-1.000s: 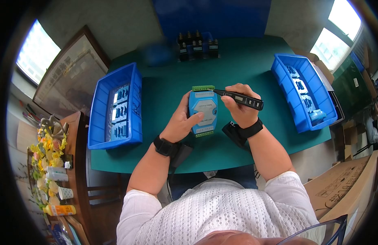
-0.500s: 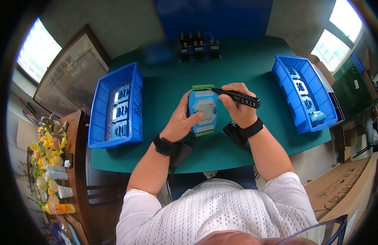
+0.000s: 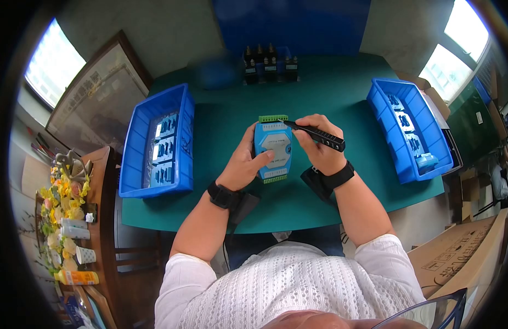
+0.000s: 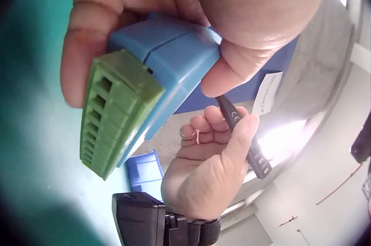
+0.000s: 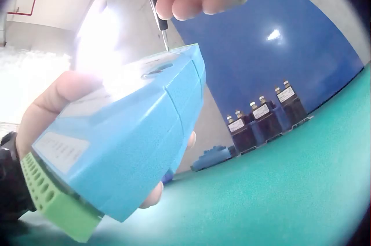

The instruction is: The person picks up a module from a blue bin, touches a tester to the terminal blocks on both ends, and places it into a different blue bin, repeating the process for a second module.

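"Green counter (image 3: 226,101), blue bins (image 3: 134,148) flanking, in the head view. What's changed?"

"The pen tester (image 3: 326,138) has rolled in the right hand's (image 3: 326,156) pinch, its tip at the upper terminal block (image 3: 273,118); likely turning in place."

"Left wrist view?"

"Left hand (image 4: 243,8): grip closed round the blue module (image 4: 179,54)."

"Right wrist?"

"Tip at the module's far end. Bins sit well apart from both hands; forearms cross the near edge."
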Demonstrator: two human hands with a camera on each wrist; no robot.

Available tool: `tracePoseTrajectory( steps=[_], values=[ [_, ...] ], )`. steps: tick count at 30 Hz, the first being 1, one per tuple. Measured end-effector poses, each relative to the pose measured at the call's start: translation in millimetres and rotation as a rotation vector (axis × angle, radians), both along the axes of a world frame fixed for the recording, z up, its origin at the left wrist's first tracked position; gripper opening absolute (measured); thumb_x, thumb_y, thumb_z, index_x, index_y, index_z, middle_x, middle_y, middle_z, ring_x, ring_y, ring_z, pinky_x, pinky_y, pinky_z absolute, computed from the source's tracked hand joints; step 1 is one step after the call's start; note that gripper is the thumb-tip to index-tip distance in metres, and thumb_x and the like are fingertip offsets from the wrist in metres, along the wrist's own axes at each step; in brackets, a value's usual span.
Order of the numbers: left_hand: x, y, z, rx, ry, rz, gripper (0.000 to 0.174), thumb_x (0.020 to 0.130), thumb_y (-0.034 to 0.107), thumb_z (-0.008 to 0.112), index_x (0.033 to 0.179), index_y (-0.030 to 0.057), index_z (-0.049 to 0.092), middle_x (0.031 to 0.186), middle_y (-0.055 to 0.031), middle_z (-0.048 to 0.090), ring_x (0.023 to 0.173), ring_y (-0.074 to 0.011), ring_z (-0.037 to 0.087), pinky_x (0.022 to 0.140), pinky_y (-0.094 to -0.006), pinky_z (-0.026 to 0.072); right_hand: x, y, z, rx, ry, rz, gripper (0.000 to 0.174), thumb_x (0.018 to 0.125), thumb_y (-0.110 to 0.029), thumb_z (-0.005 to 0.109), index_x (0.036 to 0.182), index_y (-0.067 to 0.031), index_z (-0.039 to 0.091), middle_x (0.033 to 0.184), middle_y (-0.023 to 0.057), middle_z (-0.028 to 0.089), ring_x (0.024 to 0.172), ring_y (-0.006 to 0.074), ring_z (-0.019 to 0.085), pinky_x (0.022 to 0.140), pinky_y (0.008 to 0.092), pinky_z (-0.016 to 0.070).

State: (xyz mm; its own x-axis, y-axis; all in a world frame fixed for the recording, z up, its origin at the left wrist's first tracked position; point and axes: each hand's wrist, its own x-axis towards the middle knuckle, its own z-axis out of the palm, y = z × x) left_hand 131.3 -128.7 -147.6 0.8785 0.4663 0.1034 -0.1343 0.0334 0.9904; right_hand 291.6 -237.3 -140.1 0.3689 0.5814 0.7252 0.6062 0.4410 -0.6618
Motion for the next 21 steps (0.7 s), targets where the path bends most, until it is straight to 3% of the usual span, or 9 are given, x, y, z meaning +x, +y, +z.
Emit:
tracePoseTrajectory(
  steps=[11,21],
  values=[
    [-0.4,1.6,-3.7,0.027,0.021,-0.012,0.072,0.081,0.018,0.063,0.137,0.0009,0.021,0.125,-0.0115,0.044,0.116,-0.0189,0.043,0.098,-0.0318,0.0343,-0.6,2.1,-9.1,0.050,0.142,0.063,0.018,0.078,-0.010,0.069,0.092,-0.0007,0.060,0.080,0.0076,0.063,0.065,0.0112,0.059,0.059,0.0219,0.0477],
    [0.6,1.9,-5.7,0.029,-0.006,-0.017,0.067,0.082,0.012,0.061,0.136,0.0006,0.023,0.122,-0.0111,0.045,0.113,-0.0183,0.044,0.096,-0.0316,0.0364,-1.2,0.3,-3.0,0.005,0.102,0.039,0.016,0.078,-0.009,0.068,0.090,-0.0006,0.061,0.080,0.0080,0.063,0.066,0.0128,0.059,0.061,0.0235,0.0481]
  ],
)
